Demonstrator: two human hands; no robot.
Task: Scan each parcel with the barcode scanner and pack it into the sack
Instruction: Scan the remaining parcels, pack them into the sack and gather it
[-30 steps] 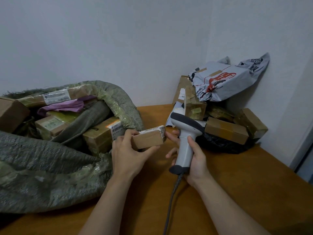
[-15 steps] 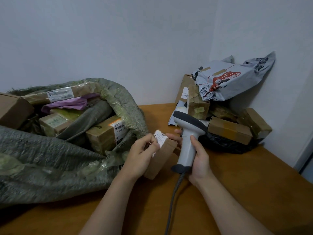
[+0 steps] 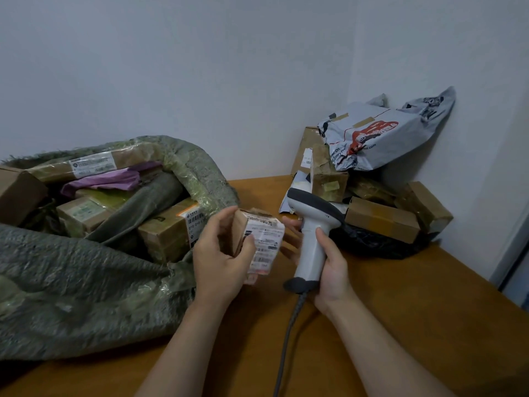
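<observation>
My left hand (image 3: 221,257) grips a small cardboard parcel (image 3: 262,239) above the table, its white barcode label turned up toward me. My right hand (image 3: 329,265) holds the grey-white barcode scanner (image 3: 310,224) by its handle, just right of the parcel, with my fingertips touching the parcel's right side. The scanner's head points away, to the upper left. A cable hangs from the handle toward me. The green woven sack (image 3: 86,282) lies open on the left with several boxes inside.
A pile of parcels sits in the right corner: a grey mailer bag (image 3: 380,136) on top, brown boxes (image 3: 382,219) and a black bag (image 3: 378,245) beneath. The wooden table (image 3: 429,310) runs to walls behind and at right.
My left hand has turned the parcel from lying flat with its brown side showing to standing with the label facing up. The scanner has stayed in nearly the same spot.
</observation>
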